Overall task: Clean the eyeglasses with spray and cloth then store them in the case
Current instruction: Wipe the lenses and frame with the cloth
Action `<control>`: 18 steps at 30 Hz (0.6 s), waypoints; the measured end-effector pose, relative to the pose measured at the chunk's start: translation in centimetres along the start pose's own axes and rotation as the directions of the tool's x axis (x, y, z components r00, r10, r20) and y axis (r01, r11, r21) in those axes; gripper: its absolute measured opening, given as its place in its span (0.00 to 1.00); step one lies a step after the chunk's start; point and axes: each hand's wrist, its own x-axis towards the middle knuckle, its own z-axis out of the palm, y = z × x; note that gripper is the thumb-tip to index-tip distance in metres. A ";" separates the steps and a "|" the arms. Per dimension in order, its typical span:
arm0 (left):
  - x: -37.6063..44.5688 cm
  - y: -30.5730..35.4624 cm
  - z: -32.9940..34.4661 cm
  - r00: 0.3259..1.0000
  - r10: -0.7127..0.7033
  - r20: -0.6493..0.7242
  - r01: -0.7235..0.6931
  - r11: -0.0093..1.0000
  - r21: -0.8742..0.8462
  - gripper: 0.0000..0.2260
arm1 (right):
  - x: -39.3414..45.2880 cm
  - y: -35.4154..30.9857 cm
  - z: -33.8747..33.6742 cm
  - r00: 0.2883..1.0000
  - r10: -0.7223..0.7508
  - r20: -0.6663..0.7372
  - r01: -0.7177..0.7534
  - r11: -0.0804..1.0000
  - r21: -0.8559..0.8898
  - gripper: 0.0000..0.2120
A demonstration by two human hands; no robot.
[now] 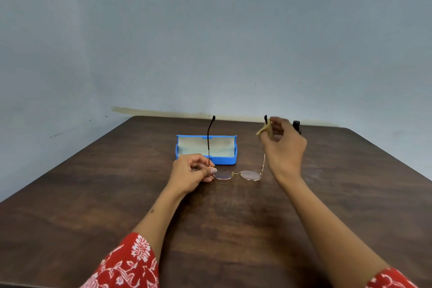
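Fingers (211,170) of the left hand (191,174) pinch the eyeglasses (237,175) at the left hinge, with the lenses low over the surface (93,194) and both arms pointing up and away. The right hand (284,145) is raised beside the right arm of the glasses, its fingers pinching a small tan cloth (265,130) near the dark arm tip. An open blue case (207,149) sits just behind the left hand. From here the risk looks like strain on the thin frame: held at one hinge only, it could twist or bend if the cloth is pulled hard along the arm. The glasses could also slip from the one-sided pinch and the lenses scrape the surface. A wide sweep of the right hand might knock over the dark bottle (297,125) behind it. That bottle is mostly hidden, so I cannot tell whether it is the spray. Whether the lenses touch the surface or hover is unclear. It is also unclear if the cloth actually touches the arm tip.
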 end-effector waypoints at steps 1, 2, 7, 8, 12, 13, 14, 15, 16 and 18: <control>0.0 0.0 0.0 1.000 0.002 0.001 -0.002 1.000 0.001 0.04 | -0.3 0.4 0.0 1.000 0.007 0.005 -0.007 1.000 -0.026 0.13; 0.1 0.0 0.0 1.000 0.000 0.002 0.000 1.000 0.002 0.04 | -0.5 0.6 0.0 1.000 0.010 0.006 -0.010 0.999 -0.041 0.13; 0.2 0.0 0.0 1.000 -0.011 0.014 0.011 1.000 0.008 0.03 | 0.9 -1.1 -0.2 1.000 -0.016 -0.026 0.017 1.000 0.011 0.13; 0.2 0.0 0.0 1.000 -0.013 0.015 0.013 1.000 0.011 0.03 | 1.2 -1.6 -0.2 0.998 -0.040 -0.041 0.041 0.999 0.028 0.12; 0.1 0.1 -0.1 1.000 -0.017 0.012 0.017 1.000 0.014 0.03 | 1.2 -1.8 -0.1 0.997 -0.060 -0.038 0.061 0.998 0.031 0.11; 0.1 0.1 -0.1 1.000 -0.016 0.012 0.016 1.000 0.014 0.03 | 0.9 -1.4 -0.1 0.999 -0.045 -0.026 0.045 0.999 0.017 0.12; 0.1 0.0 0.0 1.000 -0.014 0.012 0.014 1.000 0.011 0.03 | 0.6 -0.9 -0.2 0.999 -0.029 -0.019 0.029 1.000 -0.004 0.12; 0.1 0.0 0.0 1.000 -0.012 0.011 0.012 1.000 0.008 0.03 | 0.2 -0.5 -0.2 1.000 -0.016 -0.013 0.016 1.000 -0.025 0.12; 0.1 0.1 0.0 1.000 -0.009 0.011 0.009 1.000 0.004 0.03 | -0.1 -0.2 -0.2 1.000 -0.004 -0.004 0.004 0.999 -0.041 0.12; 0.1 0.0 0.0 1.000 -0.012 0.014 0.012 1.000 -0.001 0.03 | -0.2 -0.1 -0.2 1.000 0.014 0.011 -0.013 0.999 -0.048 0.12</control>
